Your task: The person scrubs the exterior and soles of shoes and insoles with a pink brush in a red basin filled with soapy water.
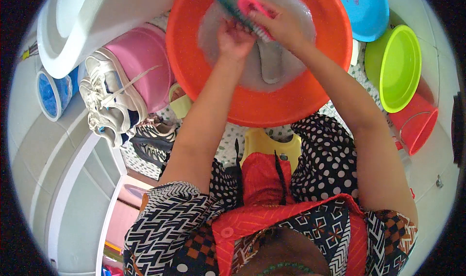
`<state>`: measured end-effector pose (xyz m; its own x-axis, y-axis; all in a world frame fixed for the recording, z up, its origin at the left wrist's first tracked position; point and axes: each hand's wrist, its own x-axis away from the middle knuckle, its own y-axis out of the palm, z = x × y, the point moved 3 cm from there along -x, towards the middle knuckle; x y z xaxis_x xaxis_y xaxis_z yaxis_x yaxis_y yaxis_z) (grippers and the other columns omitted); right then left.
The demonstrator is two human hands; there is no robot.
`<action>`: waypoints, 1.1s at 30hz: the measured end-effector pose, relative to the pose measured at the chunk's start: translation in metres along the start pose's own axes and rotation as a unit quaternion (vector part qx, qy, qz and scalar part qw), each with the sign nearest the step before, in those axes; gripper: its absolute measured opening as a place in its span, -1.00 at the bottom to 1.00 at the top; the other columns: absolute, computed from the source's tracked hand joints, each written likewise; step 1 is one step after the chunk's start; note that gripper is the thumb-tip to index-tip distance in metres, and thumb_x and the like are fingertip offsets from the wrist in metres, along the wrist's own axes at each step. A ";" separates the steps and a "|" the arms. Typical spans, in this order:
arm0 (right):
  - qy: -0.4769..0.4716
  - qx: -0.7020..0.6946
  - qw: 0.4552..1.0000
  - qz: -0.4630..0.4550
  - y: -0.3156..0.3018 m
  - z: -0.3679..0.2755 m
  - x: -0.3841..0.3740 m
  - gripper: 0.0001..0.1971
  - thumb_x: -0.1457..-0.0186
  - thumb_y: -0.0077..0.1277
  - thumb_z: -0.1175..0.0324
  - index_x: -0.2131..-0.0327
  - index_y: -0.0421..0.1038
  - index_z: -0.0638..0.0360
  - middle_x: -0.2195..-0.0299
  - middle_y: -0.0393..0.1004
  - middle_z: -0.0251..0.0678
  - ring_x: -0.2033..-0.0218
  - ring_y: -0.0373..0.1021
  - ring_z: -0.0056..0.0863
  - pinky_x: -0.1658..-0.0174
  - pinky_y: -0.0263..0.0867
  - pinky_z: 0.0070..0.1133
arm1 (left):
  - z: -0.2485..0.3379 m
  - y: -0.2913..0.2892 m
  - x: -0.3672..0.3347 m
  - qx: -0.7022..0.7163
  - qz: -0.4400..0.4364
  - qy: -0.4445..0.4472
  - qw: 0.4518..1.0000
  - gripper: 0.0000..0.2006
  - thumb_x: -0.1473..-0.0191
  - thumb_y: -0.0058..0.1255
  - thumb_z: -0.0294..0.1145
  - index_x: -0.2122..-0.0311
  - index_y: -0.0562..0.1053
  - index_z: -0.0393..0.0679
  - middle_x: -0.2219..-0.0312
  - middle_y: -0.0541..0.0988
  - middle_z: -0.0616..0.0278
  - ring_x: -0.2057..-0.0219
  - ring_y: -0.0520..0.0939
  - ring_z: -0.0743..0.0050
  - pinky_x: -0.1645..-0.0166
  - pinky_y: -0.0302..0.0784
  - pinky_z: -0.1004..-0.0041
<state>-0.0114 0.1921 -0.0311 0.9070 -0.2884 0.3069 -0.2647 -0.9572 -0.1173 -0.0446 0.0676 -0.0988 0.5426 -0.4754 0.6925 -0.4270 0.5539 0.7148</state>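
Above the large orange basin [286, 112], my right hand [284, 27] is closed round a pink scrub brush [252, 5] with whitish bristles. The bristles press against a thin dark green piece [232, 9], blurred by motion, which looks like an insole seen edge-on. My left hand [236, 39] supports that piece from the near side, palm up with curled fingers. Below the hands, a grey insole [271, 64] lies in the cloudy, sudsy water.
White sneakers [109, 84] rest against a pink bucket [141, 57] at left, with black-and-white shoes [154, 135] nearer. A blue basin [366, 8], a lime-green basin [400, 69] and a red bucket [420, 125] stand at right. A yellow stool [264, 142] is between my knees.
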 end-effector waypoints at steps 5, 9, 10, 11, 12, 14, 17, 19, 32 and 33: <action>-0.030 0.148 0.984 -0.090 0.009 0.023 0.050 -0.55 0.08 0.09 0.17 0.08 0.33 0.08 0.25 0.46 -0.32 0.23 0.37 -0.52 0.15 0.27 -0.60 | -0.014 -0.024 0.023 -0.309 0.049 -0.122 0.942 -0.54 0.04 -0.10 0.13 0.16 0.40 0.00 0.24 0.46 0.26 0.26 0.48 0.35 0.25 0.44 0.31; -0.002 0.118 0.992 -0.043 0.021 0.018 0.062 -0.50 0.10 0.10 0.16 0.05 0.30 0.07 0.22 0.45 -0.29 0.25 0.39 -0.50 0.17 0.29 -0.59 | 0.001 -0.053 -0.009 -0.368 0.137 -0.068 0.917 -0.56 -0.01 -0.15 0.06 0.10 0.33 -0.01 0.20 0.42 0.30 0.19 0.44 0.34 0.17 0.41 0.35; 0.010 0.118 0.993 -0.027 0.018 0.020 0.068 -0.50 0.10 0.10 0.16 0.04 0.29 0.06 0.21 0.44 -0.28 0.26 0.40 -0.48 0.18 0.30 -0.58 | -0.005 -0.050 -0.005 -0.357 0.154 -0.059 0.919 -0.56 -0.01 -0.15 0.04 0.10 0.33 -0.03 0.21 0.42 0.28 0.19 0.45 0.34 0.17 0.42 0.35; -0.017 0.145 0.989 -0.013 0.016 0.020 0.071 -0.49 0.10 0.10 0.15 0.03 0.29 0.05 0.22 0.45 -0.26 0.26 0.41 -0.46 0.19 0.30 -0.57 | -0.010 -0.046 0.000 -0.324 0.127 -0.061 0.935 -0.56 0.00 -0.15 0.03 0.11 0.33 -0.04 0.22 0.43 0.27 0.20 0.46 0.33 0.17 0.42 0.35; -0.047 0.168 0.985 -0.003 0.019 0.012 0.069 -0.49 0.10 0.09 0.14 0.03 0.28 0.04 0.22 0.45 -0.24 0.27 0.42 -0.44 0.20 0.31 -0.56 | -0.012 -0.042 0.009 -0.290 0.100 -0.062 0.950 -0.56 0.00 -0.15 0.02 0.11 0.34 -0.06 0.23 0.43 0.26 0.21 0.46 0.32 0.17 0.42 0.35; -0.072 0.197 0.978 0.014 0.019 0.004 0.064 -0.48 0.09 0.08 0.12 0.03 0.28 0.03 0.24 0.46 -0.21 0.28 0.43 -0.39 0.21 0.32 -0.53 | -0.017 -0.033 0.020 -0.239 0.043 -0.060 0.968 -0.57 0.01 -0.14 0.00 0.12 0.34 -0.09 0.25 0.44 0.24 0.22 0.47 0.30 0.18 0.43 0.34; -0.040 0.207 0.977 0.040 0.016 0.009 0.057 -0.49 0.09 0.06 0.08 0.03 0.29 0.00 0.29 0.48 -0.18 0.29 0.44 -0.31 0.23 0.32 -0.50 | -0.027 -0.018 0.033 -0.195 -0.042 -0.038 0.979 -0.57 0.03 -0.14 -0.03 0.13 0.35 -0.14 0.28 0.46 0.20 0.25 0.49 0.28 0.18 0.44 0.34; -0.014 0.211 0.975 0.072 0.011 0.020 0.043 -0.50 0.08 0.04 0.05 0.04 0.31 -0.02 0.33 0.49 -0.18 0.30 0.43 -0.27 0.24 0.32 -0.48 | -0.029 -0.006 0.045 -0.185 -0.108 -0.008 0.977 -0.57 0.04 -0.14 -0.06 0.14 0.35 -0.17 0.30 0.47 0.18 0.26 0.50 0.26 0.18 0.45 0.33; 0.079 0.395 0.900 0.168 -0.031 0.076 0.006 -0.49 0.05 -0.09 -0.11 0.04 0.27 -0.14 0.31 0.47 -0.16 0.28 0.40 -0.17 0.27 0.30 -0.37 | -0.045 0.001 0.042 -0.149 -0.079 -0.199 0.965 -0.49 0.16 -0.17 -0.21 0.06 0.32 -0.26 0.31 0.50 0.04 0.35 0.55 0.15 0.22 0.49 0.27; 0.065 0.401 0.902 0.148 -0.034 0.084 0.007 -0.50 0.04 -0.09 -0.11 0.03 0.25 -0.16 0.30 0.47 -0.16 0.28 0.40 -0.16 0.26 0.30 -0.38 | -0.042 -0.001 0.038 -0.134 -0.099 -0.211 0.963 -0.48 0.16 -0.18 -0.23 0.03 0.31 -0.23 0.29 0.50 0.03 0.33 0.55 0.14 0.20 0.48 0.28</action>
<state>0.0313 0.2250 -0.1039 0.7757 -0.5790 0.2511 -0.1210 -0.5269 -0.8412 0.0068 0.0776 -0.0768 0.2271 -0.7941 0.5638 -0.1131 0.5535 0.8251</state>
